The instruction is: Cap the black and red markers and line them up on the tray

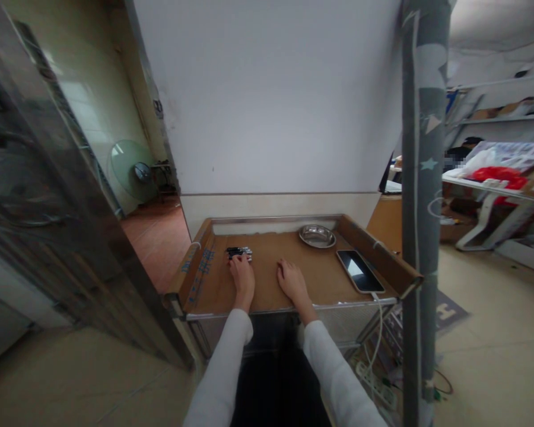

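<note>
On the left part of the cardboard-lined tray [262, 284] lies a small bunch of slim black and silver pieces [239, 251], too small to name for certain. My left hand [243, 277] reaches over their near edge, fingertips touching them and fingers somewhat apart. No piece shows lifted off the bunch. My right hand [292, 281] rests on the cardboard near the middle, palm down, fingers loosely bent and slightly apart, with nothing visible in it. A round shiny metal bowl [317, 236] stands at the back right, beyond my right hand.
A phone [360, 271] lies at the tray's right, with a white cable [380, 320] hanging over the front edge. Raised cardboard sides [378, 255] border the tray. A wrapped pole [422, 207] rises close on the right. A wall [276, 107] stands behind.
</note>
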`<action>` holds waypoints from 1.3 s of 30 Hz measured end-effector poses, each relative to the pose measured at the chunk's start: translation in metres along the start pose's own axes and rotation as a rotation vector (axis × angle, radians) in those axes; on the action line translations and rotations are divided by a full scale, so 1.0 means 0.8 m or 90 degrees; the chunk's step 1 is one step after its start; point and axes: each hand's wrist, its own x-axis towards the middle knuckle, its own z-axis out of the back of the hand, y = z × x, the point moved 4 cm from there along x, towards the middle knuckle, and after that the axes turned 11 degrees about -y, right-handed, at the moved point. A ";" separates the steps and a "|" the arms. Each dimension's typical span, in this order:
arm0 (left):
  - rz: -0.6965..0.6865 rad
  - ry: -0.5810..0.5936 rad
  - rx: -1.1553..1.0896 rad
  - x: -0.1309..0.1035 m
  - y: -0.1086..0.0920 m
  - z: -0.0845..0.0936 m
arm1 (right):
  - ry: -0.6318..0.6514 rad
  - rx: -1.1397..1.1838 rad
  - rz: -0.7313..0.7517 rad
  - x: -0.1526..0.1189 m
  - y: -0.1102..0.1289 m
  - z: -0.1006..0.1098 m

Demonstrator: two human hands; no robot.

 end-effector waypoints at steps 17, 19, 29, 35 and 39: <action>-0.239 0.207 -0.105 -0.018 -0.032 0.002 | -0.020 -0.024 -0.046 -0.014 -0.001 0.013; -0.244 0.218 -0.095 -0.020 -0.033 0.005 | -0.019 -0.024 -0.050 -0.014 -0.002 0.012; -0.116 0.058 0.150 -0.005 -0.002 0.031 | 0.024 -0.058 -0.049 0.014 -0.014 -0.010; -0.120 0.110 0.210 0.004 0.018 0.041 | 0.036 0.018 -0.018 0.045 -0.022 -0.019; -0.137 0.147 0.181 0.004 0.012 0.033 | 0.031 0.209 -0.038 0.057 -0.032 -0.025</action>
